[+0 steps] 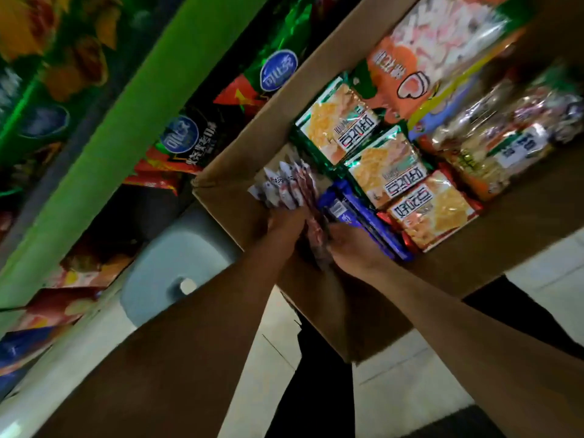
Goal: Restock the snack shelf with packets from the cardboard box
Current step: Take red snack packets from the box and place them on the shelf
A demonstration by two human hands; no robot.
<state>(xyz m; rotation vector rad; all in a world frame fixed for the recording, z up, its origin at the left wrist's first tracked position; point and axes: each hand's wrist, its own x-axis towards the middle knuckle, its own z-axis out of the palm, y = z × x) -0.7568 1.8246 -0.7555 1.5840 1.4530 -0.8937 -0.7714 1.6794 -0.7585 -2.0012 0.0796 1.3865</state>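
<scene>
An open cardboard box [240, 159] fills the upper right, packed with snack packets. Both my hands reach into its near left corner. My left hand [286, 224] and my right hand [354, 248] press from either side on a stack of small red-and-white packets [286, 184] that stand on edge and fan out above my fingers. Right beside them lie blue packets [363, 219], then yellow cracker packets [379, 165] with green and red edges. The snack shelf [132, 115], with a green front strip, runs diagonally at the left and holds chip bags [189, 147].
A grey plastic stool [177, 267] stands under the box's left corner, between the box and the shelf. A large orange packet [420, 58] and clear-wrapped packs [493, 147] fill the far side of the box. Pale floor tiles [410, 393] show below my arms.
</scene>
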